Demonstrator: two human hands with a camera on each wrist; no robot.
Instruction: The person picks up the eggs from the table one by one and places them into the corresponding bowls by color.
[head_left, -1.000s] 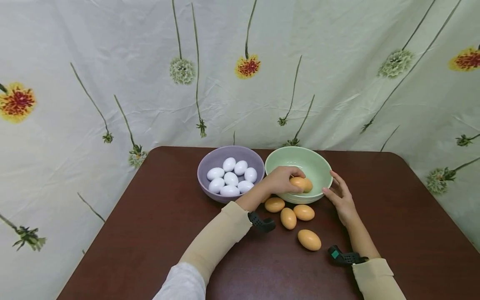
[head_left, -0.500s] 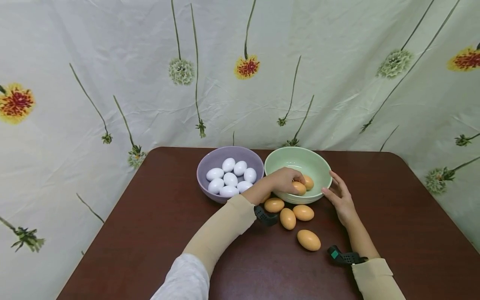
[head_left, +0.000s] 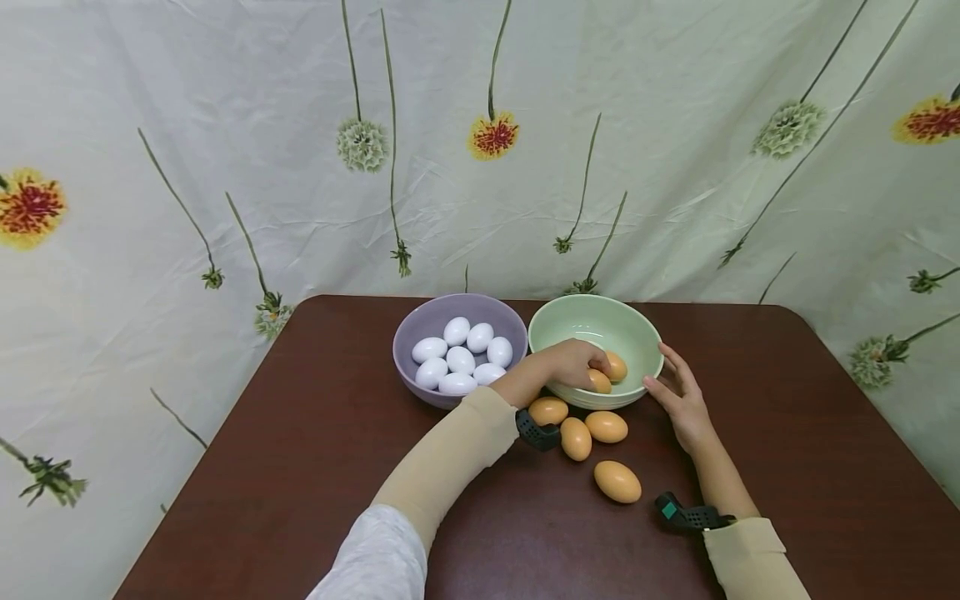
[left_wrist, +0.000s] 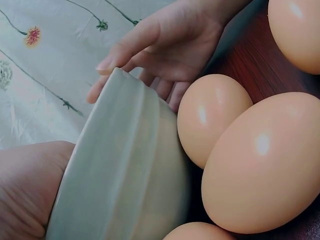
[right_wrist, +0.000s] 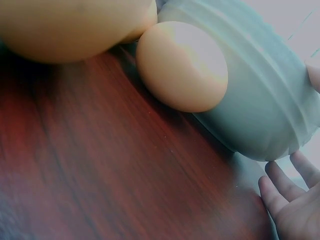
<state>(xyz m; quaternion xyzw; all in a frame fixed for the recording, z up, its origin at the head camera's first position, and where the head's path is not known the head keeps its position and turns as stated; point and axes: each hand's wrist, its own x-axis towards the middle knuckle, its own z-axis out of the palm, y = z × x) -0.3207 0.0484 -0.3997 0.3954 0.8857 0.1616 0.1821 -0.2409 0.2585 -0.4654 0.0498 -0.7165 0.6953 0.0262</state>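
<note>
My left hand (head_left: 573, 363) reaches into the green bowl (head_left: 555, 321), fingers curled over a brown egg (head_left: 599, 382) low inside it. Another brown egg (head_left: 617, 366) lies beside that one in the bowl. Against the bowl's right side rests my right hand (head_left: 681, 402), thumb and fingers spread along the rim and outer wall. The left wrist view has the right hand (left_wrist: 175, 45) at the bowl wall (left_wrist: 120, 150), thumb by the rim. In the right wrist view its fairly straight fingers (right_wrist: 282, 182) touch the bowl's outside; much of the left hand's grip is hidden.
A purple bowl (head_left: 408, 333) with several white eggs (head_left: 460, 360) stands against the green bowl's left side. Several brown eggs (head_left: 617, 482) lie on the dark table (head_left: 300, 467) in front. A floral cloth (head_left: 300, 100) hangs behind the table.
My left hand has moved lower in the green bowl with its brown egg, toward the near wall, parting it from the other egg. The right hand stays at the rim.
</note>
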